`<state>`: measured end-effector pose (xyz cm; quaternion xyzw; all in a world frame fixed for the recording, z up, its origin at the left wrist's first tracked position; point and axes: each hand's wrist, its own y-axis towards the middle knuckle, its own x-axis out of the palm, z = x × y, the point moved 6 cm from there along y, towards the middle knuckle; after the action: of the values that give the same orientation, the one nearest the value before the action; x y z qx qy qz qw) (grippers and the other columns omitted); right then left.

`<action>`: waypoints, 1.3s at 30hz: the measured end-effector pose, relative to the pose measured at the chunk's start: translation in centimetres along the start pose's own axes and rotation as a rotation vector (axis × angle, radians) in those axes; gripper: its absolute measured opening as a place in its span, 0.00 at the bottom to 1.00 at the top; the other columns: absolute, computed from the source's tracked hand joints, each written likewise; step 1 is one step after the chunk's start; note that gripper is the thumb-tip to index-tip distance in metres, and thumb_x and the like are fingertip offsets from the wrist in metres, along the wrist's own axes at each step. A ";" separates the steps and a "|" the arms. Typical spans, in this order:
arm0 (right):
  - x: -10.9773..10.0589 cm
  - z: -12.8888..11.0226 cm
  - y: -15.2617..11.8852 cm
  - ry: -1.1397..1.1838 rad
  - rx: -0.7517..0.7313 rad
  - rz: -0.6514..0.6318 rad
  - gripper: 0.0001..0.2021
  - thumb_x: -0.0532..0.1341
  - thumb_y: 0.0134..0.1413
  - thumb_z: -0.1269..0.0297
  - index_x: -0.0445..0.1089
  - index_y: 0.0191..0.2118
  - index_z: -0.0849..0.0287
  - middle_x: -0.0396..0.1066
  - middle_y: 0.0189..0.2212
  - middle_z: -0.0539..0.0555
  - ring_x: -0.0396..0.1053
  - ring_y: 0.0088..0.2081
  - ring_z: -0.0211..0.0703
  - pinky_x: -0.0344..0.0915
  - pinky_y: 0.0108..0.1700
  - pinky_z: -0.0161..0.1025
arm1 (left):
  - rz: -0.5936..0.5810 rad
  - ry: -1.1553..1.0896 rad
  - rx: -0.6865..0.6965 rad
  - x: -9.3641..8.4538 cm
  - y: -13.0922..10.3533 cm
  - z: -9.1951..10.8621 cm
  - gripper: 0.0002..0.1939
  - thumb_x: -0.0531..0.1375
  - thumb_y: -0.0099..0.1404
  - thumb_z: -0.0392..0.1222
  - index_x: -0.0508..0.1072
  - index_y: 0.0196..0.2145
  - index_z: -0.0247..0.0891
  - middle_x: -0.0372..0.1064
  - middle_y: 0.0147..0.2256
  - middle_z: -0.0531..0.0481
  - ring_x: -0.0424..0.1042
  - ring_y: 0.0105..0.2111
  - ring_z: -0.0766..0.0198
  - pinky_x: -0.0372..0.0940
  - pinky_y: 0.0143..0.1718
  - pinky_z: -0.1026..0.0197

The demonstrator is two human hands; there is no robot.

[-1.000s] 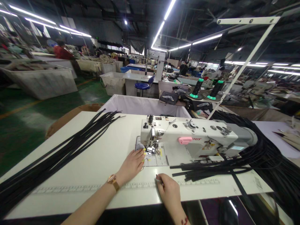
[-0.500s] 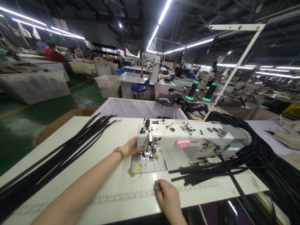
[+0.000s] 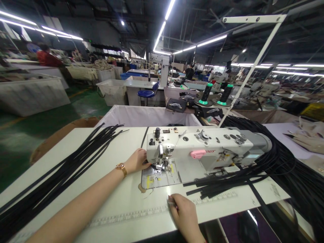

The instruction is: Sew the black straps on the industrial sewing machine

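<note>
Pinching a narrow black fabric strap point(image 3: 144, 137) trailing beyond its fingers, the left hand point(image 3: 138, 161) probably steadies it beside the white metal sewing machine point(image 3: 182, 141); what the right hand point(image 3: 184, 213) curls around, I can't tell.

Tube lights point(image 3: 159, 36): bright white, blown out, high beyond the hands point(image 3: 138, 160) point(image 3: 184, 214).
Ceiling point(image 3: 106, 17): dim, nearly black between tube lights.
Tabletop point(image 3: 113, 182): well lit around both hands, glare spot just beside the right.
Floor point(image 3: 84, 108): dim, with pale sheen, left of the hands.
Outermost bin point(image 3: 32, 96): smeared, stretched by wide-angle distortion, far left of the hands.
</note>
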<state>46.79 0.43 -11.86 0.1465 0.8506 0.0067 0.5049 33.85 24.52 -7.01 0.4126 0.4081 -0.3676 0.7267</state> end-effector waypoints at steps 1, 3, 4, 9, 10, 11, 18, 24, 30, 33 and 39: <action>0.0 0.0 0.0 -0.004 -0.002 -0.005 0.07 0.55 0.58 0.70 0.71 0.36 0.56 0.74 0.28 0.50 0.71 0.30 0.42 0.54 0.33 0.36 | -0.011 0.024 -0.007 0.2 -0.4 0.1 0.07 0.61 0.62 0.43 0.76 0.36 0.40 0.74 0.37 0.47 0.72 0.39 0.55 0.65 0.47 0.53; -0.1 -0.1 0.0 -0.007 -0.008 -0.009 0.07 0.55 0.58 0.70 0.71 0.36 0.56 0.74 0.28 0.50 0.70 0.30 0.42 0.54 0.33 0.36 | -0.032 0.075 -0.025 0.5 -1.1 0.2 0.07 0.59 0.65 0.43 0.76 0.38 0.41 0.74 0.39 0.48 0.72 0.38 0.57 0.65 0.45 0.55; -0.1 -0.2 0.0 -0.005 -0.010 -0.011 0.07 0.55 0.58 0.70 0.71 0.36 0.56 0.74 0.28 0.50 0.70 0.30 0.42 0.54 0.33 0.36 | -0.040 0.099 -0.037 0.7 -1.3 0.3 0.08 0.58 0.66 0.43 0.76 0.40 0.42 0.73 0.41 0.48 0.72 0.38 0.57 0.65 0.43 0.56; -0.3 -0.3 0.0 0.001 -0.007 0.002 0.07 0.55 0.59 0.70 0.70 0.36 0.56 0.74 0.29 0.50 0.71 0.31 0.41 0.55 0.33 0.35 | -0.055 0.176 -0.093 0.9 -1.8 0.4 0.11 0.55 0.69 0.46 0.76 0.42 0.43 0.72 0.42 0.48 0.72 0.31 0.61 0.64 0.33 0.60; -0.3 -0.3 0.0 -0.001 -0.008 0.007 0.07 0.56 0.58 0.70 0.71 0.36 0.56 0.74 0.29 0.50 0.71 0.30 0.41 0.55 0.33 0.35 | -0.056 0.191 -0.099 0.9 -2.0 0.5 0.11 0.55 0.69 0.46 0.76 0.42 0.42 0.72 0.41 0.47 0.72 0.30 0.61 0.64 0.32 0.60; -0.3 -0.4 0.0 -0.004 -0.010 0.012 0.07 0.56 0.58 0.70 0.71 0.36 0.56 0.74 0.29 0.50 0.70 0.30 0.41 0.55 0.33 0.35 | -0.058 0.203 -0.103 1.0 -2.3 0.7 0.12 0.54 0.70 0.46 0.76 0.41 0.42 0.72 0.41 0.47 0.71 0.30 0.61 0.64 0.31 0.61; -0.2 -0.3 -0.1 -0.019 -0.036 0.031 0.07 0.55 0.60 0.69 0.70 0.36 0.57 0.74 0.28 0.50 0.70 0.30 0.41 0.55 0.32 0.35 | -0.057 0.305 -0.077 1.7 -4.9 3.0 0.13 0.49 0.72 0.37 0.72 0.45 0.38 0.71 0.42 0.43 0.71 0.29 0.61 0.66 0.31 0.58; -0.2 -0.4 -0.2 -0.023 -0.030 0.022 0.07 0.54 0.60 0.69 0.70 0.35 0.57 0.74 0.28 0.50 0.70 0.30 0.41 0.56 0.33 0.35 | -0.047 0.304 -0.043 1.9 -5.3 3.4 0.12 0.50 0.70 0.31 0.72 0.43 0.36 0.73 0.42 0.40 0.72 0.29 0.59 0.67 0.33 0.55; -0.5 -0.6 -0.1 -0.030 -0.021 0.014 0.07 0.55 0.60 0.69 0.71 0.35 0.57 0.74 0.28 0.50 0.71 0.30 0.41 0.55 0.32 0.35 | -0.096 0.343 -0.009 2.4 -5.7 5.4 0.10 0.53 0.68 0.28 0.72 0.42 0.34 0.73 0.38 0.42 0.71 0.31 0.57 0.66 0.33 0.55; -0.5 -0.8 0.0 -0.039 -0.027 0.012 0.07 0.55 0.60 0.69 0.71 0.35 0.57 0.74 0.28 0.51 0.71 0.31 0.41 0.55 0.33 0.35 | -0.106 0.368 -0.055 3.3 -5.8 7.1 0.10 0.52 0.67 0.27 0.72 0.37 0.34 0.72 0.35 0.43 0.71 0.31 0.56 0.65 0.34 0.53; -0.6 -0.9 0.0 -0.038 -0.004 0.007 0.07 0.56 0.58 0.70 0.71 0.35 0.57 0.75 0.29 0.51 0.72 0.31 0.42 0.56 0.33 0.35 | -0.127 0.364 -0.157 4.4 -4.9 9.1 0.13 0.50 0.65 0.24 0.72 0.32 0.34 0.72 0.34 0.42 0.72 0.33 0.53 0.66 0.35 0.51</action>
<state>46.32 0.38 -10.87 0.1484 0.8404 0.0073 0.5213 34.00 13.54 -9.39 0.3878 0.5851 -0.2990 0.6464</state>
